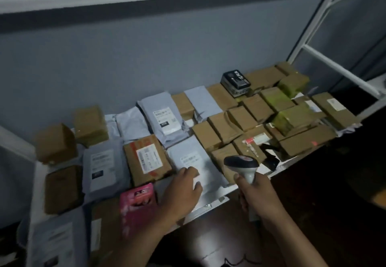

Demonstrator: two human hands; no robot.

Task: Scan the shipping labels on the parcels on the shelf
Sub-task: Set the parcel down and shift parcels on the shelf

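At the white metal shelf's (pixel 211 204) front edge, the left hand (pixel 183 185) presses flat on a grey plastic mailer (pixel 188 158); its label lies just left of the grey handheld scanner (pixel 240 162), gripped by the right hand (pixel 254 193).

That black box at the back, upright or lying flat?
Lying flat: the black box rests broad face up on brown parcels, white print showing on top.

Matt brown cardboard boxes (pixel 221 128) are seen beside smooth, faintly glossy grey plastic mailers (pixel 165 116) with white paper labels (pixel 149 160). At five o'clock, a smooth plastic scanner (pixel 242 163) is gripped; the white-painted metal shelf frame (pixel 334 62) looks smooth.
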